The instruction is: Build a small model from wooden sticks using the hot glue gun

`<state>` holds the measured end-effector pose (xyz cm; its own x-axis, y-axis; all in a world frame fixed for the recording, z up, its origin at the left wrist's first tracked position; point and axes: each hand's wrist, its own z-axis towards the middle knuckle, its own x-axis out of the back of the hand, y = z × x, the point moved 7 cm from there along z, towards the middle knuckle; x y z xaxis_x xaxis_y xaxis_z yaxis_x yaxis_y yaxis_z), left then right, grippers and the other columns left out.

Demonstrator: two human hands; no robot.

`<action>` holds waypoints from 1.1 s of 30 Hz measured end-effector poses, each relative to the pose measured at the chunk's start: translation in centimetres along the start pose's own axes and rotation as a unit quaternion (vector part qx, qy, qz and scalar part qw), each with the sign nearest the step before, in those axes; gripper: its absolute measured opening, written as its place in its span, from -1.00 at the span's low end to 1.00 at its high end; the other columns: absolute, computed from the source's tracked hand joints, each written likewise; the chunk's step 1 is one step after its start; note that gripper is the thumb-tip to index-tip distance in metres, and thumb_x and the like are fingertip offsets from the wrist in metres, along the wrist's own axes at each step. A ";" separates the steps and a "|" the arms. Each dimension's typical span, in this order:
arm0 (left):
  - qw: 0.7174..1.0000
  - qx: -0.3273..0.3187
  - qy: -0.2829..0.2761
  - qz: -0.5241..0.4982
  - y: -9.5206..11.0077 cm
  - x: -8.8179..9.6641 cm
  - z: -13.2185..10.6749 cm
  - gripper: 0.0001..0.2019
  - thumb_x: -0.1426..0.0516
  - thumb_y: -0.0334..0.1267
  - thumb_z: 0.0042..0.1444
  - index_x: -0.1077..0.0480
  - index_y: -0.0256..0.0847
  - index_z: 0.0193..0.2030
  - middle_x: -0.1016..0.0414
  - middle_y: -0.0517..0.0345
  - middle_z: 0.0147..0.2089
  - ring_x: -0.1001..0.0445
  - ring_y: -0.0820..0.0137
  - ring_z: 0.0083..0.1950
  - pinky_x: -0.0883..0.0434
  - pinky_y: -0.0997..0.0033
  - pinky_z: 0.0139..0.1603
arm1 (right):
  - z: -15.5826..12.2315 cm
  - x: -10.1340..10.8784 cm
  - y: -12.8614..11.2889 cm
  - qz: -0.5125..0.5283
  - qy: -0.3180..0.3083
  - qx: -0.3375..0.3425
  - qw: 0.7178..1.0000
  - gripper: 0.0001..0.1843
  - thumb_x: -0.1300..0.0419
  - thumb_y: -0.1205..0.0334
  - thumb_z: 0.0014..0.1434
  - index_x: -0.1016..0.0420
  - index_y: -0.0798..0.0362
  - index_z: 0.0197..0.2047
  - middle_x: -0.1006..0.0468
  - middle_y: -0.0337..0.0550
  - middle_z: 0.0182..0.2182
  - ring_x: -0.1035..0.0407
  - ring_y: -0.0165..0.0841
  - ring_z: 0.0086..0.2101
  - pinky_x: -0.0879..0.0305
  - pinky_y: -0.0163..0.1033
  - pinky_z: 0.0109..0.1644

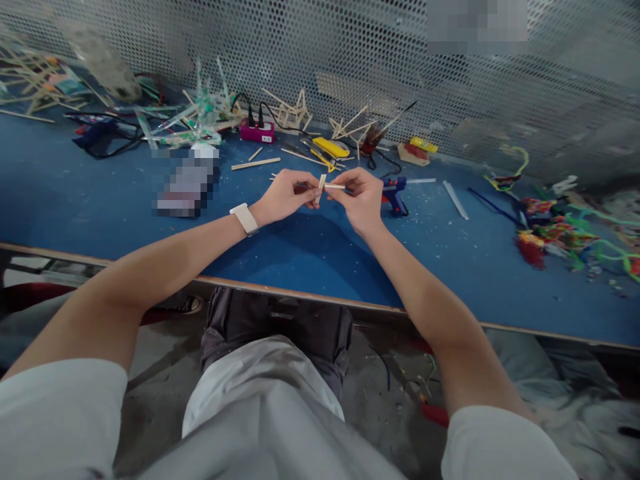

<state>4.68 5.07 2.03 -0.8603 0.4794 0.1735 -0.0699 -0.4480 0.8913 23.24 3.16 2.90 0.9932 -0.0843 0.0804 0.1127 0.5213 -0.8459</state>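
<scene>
Over the blue table, my left hand [287, 195] pinches a short, pale wooden stick [321, 181] that stands roughly upright between the fingertips. My right hand [361, 198] is closed on another short wooden stick [336, 187], held level. Its left end meets the upright one or lies very close to it; whether the two are joined I cannot tell. Just right of my right hand lies a blue glue gun [396, 193] with a clear glue stick out of its back. Some thin stick ends show behind my left hand.
A purple power strip [257, 131], a yellow utility knife [331, 147] and loose sticks [256, 164] lie beyond my hands. Left is a blurred phone-like object [186, 183]; right are a glue stick [455, 200] and colourful tangled material [555, 230]. A perforated metal panel [370, 60] borders the back.
</scene>
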 end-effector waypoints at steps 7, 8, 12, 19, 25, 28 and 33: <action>1.000 0.004 -0.003 -0.003 -0.1 -0.1 0.0 -0.66 -0.49 -0.02 0.43 -0.69 -0.31 -0.14 -0.77 0.00 -0.25 -0.81 0.38 -0.24 -0.79 0.47 -0.13 | 0.0 -0.1 -0.1 0.003 -0.006 0.005 1.000 -0.26 -0.74 -0.53 -0.16 -0.64 -0.12 -0.29 -0.71 -0.30 -0.36 -0.66 -0.30 -0.34 -0.79 -0.07 -0.21; 1.000 0.004 -0.002 -0.002 -0.1 -0.1 0.0 -0.68 -0.48 -0.04 0.44 -0.69 -0.31 -0.13 -0.77 0.00 -0.25 -0.81 0.38 -0.24 -0.79 0.46 -0.13 | 0.0 -0.1 -0.1 0.004 -0.007 0.007 1.000 -0.27 -0.75 -0.52 -0.15 -0.65 -0.12 -0.29 -0.71 -0.30 -0.36 -0.66 -0.30 -0.34 -0.79 -0.07 -0.21; 1.000 0.009 -0.002 0.007 -0.2 -0.1 0.0 -0.74 -0.45 -0.12 0.46 -0.69 -0.31 -0.13 -0.77 0.00 -0.25 -0.81 0.37 -0.24 -0.80 0.43 -0.11 | 0.0 0.0 -0.1 0.014 -0.007 0.014 1.000 -0.31 -0.77 -0.46 -0.13 -0.67 -0.12 -0.28 -0.72 -0.30 -0.36 -0.65 -0.31 -0.35 -0.79 -0.08 -0.24; 1.000 0.002 0.001 0.002 -0.3 0.0 0.1 -0.77 -0.44 -0.16 0.48 -0.70 -0.31 -0.12 -0.76 0.00 -0.27 -0.81 0.37 -0.25 -0.80 0.41 -0.11 | 0.0 0.1 0.1 0.014 -0.010 0.014 1.000 -0.33 -0.78 -0.42 -0.11 -0.68 -0.12 -0.27 -0.73 -0.31 -0.35 -0.66 -0.31 -0.34 -0.79 -0.09 -0.23; 1.000 0.005 -0.001 0.010 -0.2 0.0 0.1 -0.71 -0.46 -0.07 0.47 -0.69 -0.31 -0.12 -0.77 0.00 -0.24 -0.81 0.37 -0.24 -0.80 0.40 -0.10 | 0.0 0.1 0.0 0.019 -0.013 0.020 1.000 -0.37 -0.79 -0.37 -0.08 -0.68 -0.13 -0.27 -0.73 -0.31 -0.35 -0.65 -0.31 -0.36 -0.78 -0.08 -0.23; 1.000 0.005 -0.003 0.012 -0.1 0.0 0.0 -0.68 -0.46 -0.04 0.47 -0.69 -0.30 -0.12 -0.77 0.00 -0.24 -0.81 0.38 -0.23 -0.80 0.42 -0.10 | 0.0 0.0 0.0 0.010 -0.013 0.016 1.000 -0.35 -0.77 -0.40 -0.07 -0.67 -0.13 -0.26 -0.72 -0.31 -0.35 -0.65 -0.31 -0.35 -0.79 -0.07 -0.22; 1.000 0.001 -0.006 0.004 0.1 0.0 0.0 -0.70 -0.46 -0.06 0.47 -0.69 -0.30 -0.11 -0.77 0.01 -0.26 -0.81 0.37 -0.24 -0.80 0.43 -0.11 | 0.0 0.1 0.0 -0.003 -0.006 0.007 1.000 -0.30 -0.75 -0.48 -0.10 -0.65 -0.12 -0.27 -0.73 -0.30 -0.35 -0.66 -0.30 -0.32 -0.80 -0.08 -0.20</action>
<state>4.71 5.05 2.08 -0.8544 0.4850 0.1865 -0.0611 -0.4501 0.8909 23.30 3.13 2.89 0.9928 -0.0768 0.0921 0.1189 0.5325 -0.8380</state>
